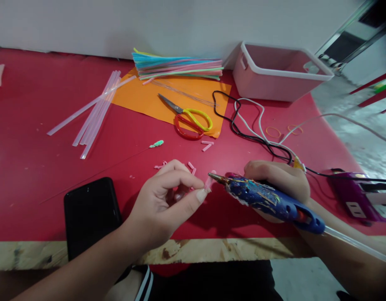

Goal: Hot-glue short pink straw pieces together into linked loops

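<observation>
My left hand (168, 200) pinches a small pink piece (208, 182), perhaps cut pipe cleaner, between thumb and forefinger. My right hand (277, 179) is wrapped round a blue hot glue gun (265, 198) crusted with dried glue. Its metal nozzle points left, right beside the pink piece; whether they touch I cannot tell. A clear glue stick (356, 243) sticks out of the gun's back. More short pink pieces (207, 146) lie on the table beyond my left hand, some partly hidden by it. A thin wire with a green wrapped tip (156, 144) lies to the left.
Scissors (186, 119) and a bundle of coloured pipe cleaners (177, 67) rest on orange paper (130, 98). Clear glue sticks (94, 119) lie left, above a black phone (91, 215). A pink bin (268, 81), tangled cables (252, 129), rubber bands (273, 132) and a purple power strip (356, 196) are right.
</observation>
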### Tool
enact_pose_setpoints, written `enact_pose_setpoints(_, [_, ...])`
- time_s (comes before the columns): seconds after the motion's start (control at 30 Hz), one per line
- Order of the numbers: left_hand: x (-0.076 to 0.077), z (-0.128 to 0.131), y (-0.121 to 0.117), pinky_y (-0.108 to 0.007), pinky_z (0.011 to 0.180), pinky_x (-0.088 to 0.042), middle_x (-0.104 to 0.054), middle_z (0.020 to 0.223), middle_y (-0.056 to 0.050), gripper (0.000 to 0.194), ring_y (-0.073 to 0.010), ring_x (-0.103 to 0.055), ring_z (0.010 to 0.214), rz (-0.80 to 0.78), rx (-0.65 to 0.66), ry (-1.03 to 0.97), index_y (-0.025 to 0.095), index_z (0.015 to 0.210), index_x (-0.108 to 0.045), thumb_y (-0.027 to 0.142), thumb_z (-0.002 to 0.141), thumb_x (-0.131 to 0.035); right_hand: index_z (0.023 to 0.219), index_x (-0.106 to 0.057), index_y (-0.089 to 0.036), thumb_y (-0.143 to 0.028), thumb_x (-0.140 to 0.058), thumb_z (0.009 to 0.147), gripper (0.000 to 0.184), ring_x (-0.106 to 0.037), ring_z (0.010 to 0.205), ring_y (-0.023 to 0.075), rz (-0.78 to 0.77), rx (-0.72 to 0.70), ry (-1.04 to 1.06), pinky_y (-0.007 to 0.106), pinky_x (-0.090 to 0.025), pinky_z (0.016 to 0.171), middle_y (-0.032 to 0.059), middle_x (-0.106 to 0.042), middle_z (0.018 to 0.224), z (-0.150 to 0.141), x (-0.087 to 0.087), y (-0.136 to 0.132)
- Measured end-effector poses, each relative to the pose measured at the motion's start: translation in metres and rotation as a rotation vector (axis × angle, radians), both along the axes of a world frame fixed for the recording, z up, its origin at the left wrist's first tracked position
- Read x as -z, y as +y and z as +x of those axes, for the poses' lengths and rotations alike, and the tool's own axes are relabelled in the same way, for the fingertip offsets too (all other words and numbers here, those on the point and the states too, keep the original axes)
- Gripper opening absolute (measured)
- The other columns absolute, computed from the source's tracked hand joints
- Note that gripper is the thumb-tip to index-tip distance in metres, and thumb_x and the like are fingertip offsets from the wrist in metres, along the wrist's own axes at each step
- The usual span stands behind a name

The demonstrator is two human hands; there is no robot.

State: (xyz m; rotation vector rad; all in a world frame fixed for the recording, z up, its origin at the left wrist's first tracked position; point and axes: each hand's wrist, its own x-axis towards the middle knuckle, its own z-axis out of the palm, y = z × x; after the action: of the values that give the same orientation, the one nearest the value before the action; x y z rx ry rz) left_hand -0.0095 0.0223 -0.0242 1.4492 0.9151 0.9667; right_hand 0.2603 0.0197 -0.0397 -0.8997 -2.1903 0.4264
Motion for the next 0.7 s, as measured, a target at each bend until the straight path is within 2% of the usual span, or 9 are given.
enact_pose_setpoints(0.2, [0.0013,0.0006,-0.0001,-0.025,0.057,-0.042,-0.056,0.078,-0.001,0.008,-0.0123,-0.053,0.068,-0.02,-0.022,-0.039,0.02,0.079,-0.073,0.019,0.087,-0.07,0.09,-0.06,-0.021,-0.021,-0.061,0.091,0.002,-0.058,0.059,0.013,0.054,0.045,-0.005,0.025,-0.046,0.057,0.0002,-0.059,0.07,-0.003,-0.003,-0.0009])
enact_pose_setpoints(0.43, [0.0015,0.001,0.0004,-0.025,0.057,-0.042,-0.056,0.079,-0.001,0.006,-0.0126,-0.054,0.069,-0.028,-0.011,-0.039,0.02,0.08,-0.072,0.02,0.086,-0.071,0.091,-0.058,-0.021,-0.015,-0.063,0.089,0.009,-0.057,0.06,0.0127,0.062,0.078,-0.027,0.025,-0.045,0.057,0.0011,-0.06,0.07,-0.0045,-0.0042,-0.0028])
enact_pose_setpoints(0.6, [0.0017,0.0001,-0.0004,-0.025,0.057,-0.042,-0.055,0.08,-0.001,0.005,-0.0124,-0.054,0.069,-0.033,-0.006,-0.04,0.021,0.081,-0.073,0.02,0.086,-0.071,0.092,-0.057,-0.021,-0.015,-0.066,0.086,0.012,-0.058,0.059,0.0124,0.061,0.064,-0.043,0.025,-0.045,0.056,0.0013,-0.061,0.069,-0.0032,-0.006,-0.0024])
enact_pose_setpoints(0.7, [0.001,0.0002,-0.0009,-0.025,0.057,-0.042,-0.055,0.079,-0.001,0.006,-0.0122,-0.053,0.068,-0.028,-0.009,-0.037,0.02,0.08,-0.072,0.019,0.085,-0.071,0.092,-0.059,-0.022,-0.016,-0.068,0.083,0.014,-0.061,0.06,0.0135,0.047,0.126,-0.043,0.026,-0.047,0.055,0.0021,-0.066,0.072,-0.0036,-0.0044,-0.0038])
